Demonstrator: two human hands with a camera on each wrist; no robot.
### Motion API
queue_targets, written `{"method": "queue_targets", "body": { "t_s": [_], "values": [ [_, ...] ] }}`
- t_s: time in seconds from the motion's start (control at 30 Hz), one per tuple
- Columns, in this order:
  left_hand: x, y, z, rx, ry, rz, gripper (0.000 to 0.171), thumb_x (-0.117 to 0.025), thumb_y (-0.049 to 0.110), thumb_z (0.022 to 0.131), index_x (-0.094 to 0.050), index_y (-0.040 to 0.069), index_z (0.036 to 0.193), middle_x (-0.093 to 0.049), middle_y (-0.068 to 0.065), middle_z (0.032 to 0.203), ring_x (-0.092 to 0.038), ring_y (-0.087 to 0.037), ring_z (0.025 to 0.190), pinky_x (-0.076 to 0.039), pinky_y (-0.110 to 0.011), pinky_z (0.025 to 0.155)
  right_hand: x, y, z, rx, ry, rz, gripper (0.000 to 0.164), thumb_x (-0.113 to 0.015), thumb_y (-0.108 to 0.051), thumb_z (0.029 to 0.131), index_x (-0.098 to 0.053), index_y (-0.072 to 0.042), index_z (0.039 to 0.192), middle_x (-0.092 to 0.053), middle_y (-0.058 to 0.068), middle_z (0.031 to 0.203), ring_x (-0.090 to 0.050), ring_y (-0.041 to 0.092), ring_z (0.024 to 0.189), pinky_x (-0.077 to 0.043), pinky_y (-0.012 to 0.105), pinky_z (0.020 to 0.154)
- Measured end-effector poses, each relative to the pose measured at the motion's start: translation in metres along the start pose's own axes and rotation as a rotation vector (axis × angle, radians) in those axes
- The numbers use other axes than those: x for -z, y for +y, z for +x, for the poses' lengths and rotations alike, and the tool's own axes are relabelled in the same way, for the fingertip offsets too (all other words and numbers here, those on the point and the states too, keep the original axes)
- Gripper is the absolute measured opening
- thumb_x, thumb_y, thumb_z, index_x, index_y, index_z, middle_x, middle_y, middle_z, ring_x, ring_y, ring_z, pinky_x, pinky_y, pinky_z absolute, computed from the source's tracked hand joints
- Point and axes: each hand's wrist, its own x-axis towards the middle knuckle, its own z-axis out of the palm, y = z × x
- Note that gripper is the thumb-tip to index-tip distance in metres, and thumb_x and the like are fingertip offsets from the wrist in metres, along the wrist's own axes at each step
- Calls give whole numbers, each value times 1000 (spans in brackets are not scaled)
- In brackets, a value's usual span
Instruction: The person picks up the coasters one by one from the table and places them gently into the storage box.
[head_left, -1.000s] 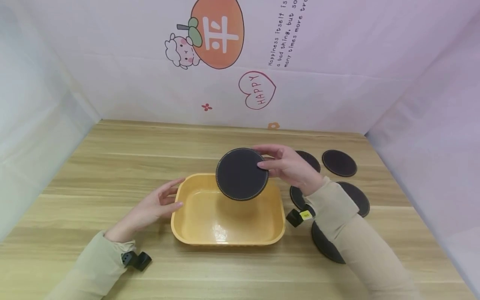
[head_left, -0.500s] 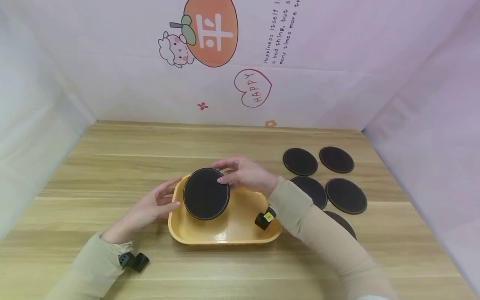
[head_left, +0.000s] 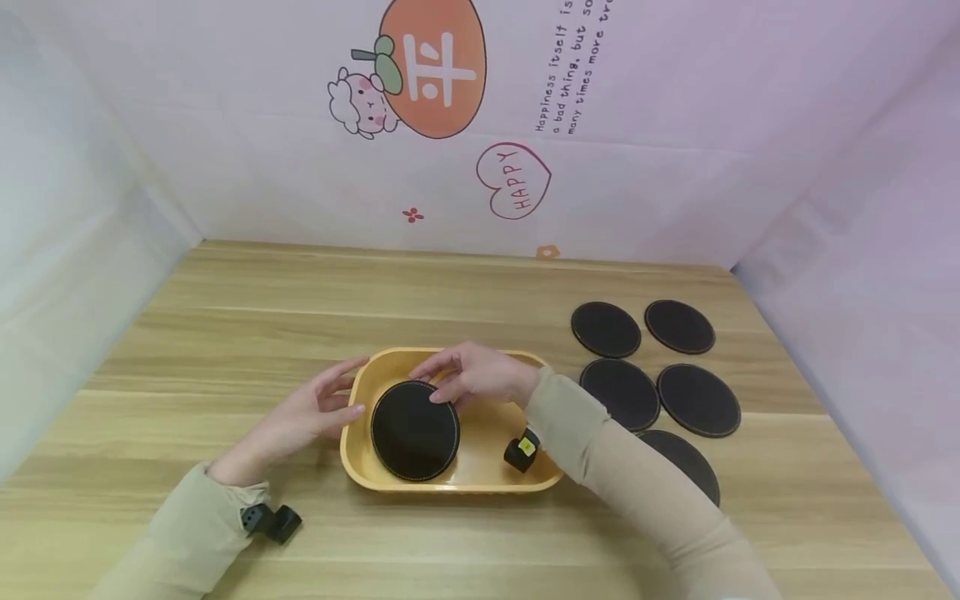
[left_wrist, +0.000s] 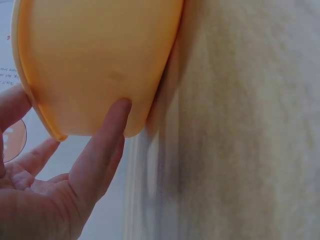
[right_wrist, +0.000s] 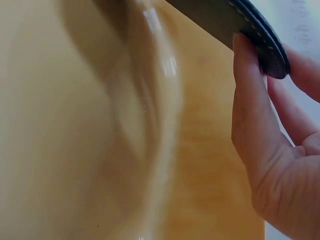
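Note:
My right hand (head_left: 476, 375) pinches a round black coaster (head_left: 415, 433) with a stitched edge between thumb and fingers. The coaster is tilted and lowered into the left half of a yellow plastic basin (head_left: 480, 490). In the right wrist view, the coaster (right_wrist: 270, 55) shows edge-on in my fingers. My left hand (head_left: 318, 404) touches the basin's left end with loosely extended fingers, thumb at the rim. The left wrist view shows one fingertip (left_wrist: 122, 105) on the basin's outer wall (left_wrist: 95, 60).
Several more black coasters lie flat to the right of the basin, among them one at the back right (head_left: 679, 326) and one partly hidden by the right sleeve (head_left: 682, 462). A wooden tabletop (head_left: 262, 292) meets white printed cloth (head_left: 637, 192) behind.
The right hand has carried the coaster left, then lowered it into the basin. The coasters on the right are less covered by the arm. The left hand stays at the basin.

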Motion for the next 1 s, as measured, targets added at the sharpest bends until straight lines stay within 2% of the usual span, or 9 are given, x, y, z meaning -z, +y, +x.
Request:
{"method": "queue_targets", "body": {
  "t_s": [0.33,0.57,0.63,0.73,0.87,1.0],
  "values": [
    [0,1,0,17,8,-2,71,-59,10,93,-18,6,151,-31,-34,142,-38,-49,128,-55,-38,84,-5,5,6,-29,35,-98,38,-62,5,85,-62,-2,122,-63,10,112,-62,12,78,-57,28,66],
    [-1,0,1,26,9,-10,71,-59,10,93,-18,7,151,-31,-33,143,-38,-48,128,-56,-37,83,-5,10,9,-51,71,-184,36,-62,5,86,-63,-3,121,-67,12,110,-64,11,81,-57,27,67],
    [-1,0,1,29,10,-10,71,-59,10,93,-18,7,151,-31,-33,143,-38,-48,128,-56,-37,82,-5,10,9,-55,78,-215,36,-63,3,86,-63,-3,121,-67,12,112,-64,12,85,-56,26,67],
    [-1,0,1,33,8,-14,71,-59,10,93,-18,7,151,-31,-33,143,-39,-47,127,-56,-35,82,-5,11,9,-62,75,-265,40,-66,0,84,-62,-5,124,-65,11,120,-62,15,100,-54,24,71],
    [-1,0,0,36,4,-13,71,-59,10,93,-18,7,151,-31,-33,143,-39,-47,127,-56,-35,82,-5,11,8,-65,48,-302,46,-68,-4,83,-59,-9,128,-58,9,131,-52,21,122,-51,26,87],
    [-1,0,0,34,2,-10,71,-59,10,93,-18,7,151,-31,-33,143,-39,-48,128,-56,-36,81,-4,10,7,-40,20,-292,49,-67,-5,85,-54,-7,133,-55,11,135,-48,23,128,-47,30,99]
  ]
}}
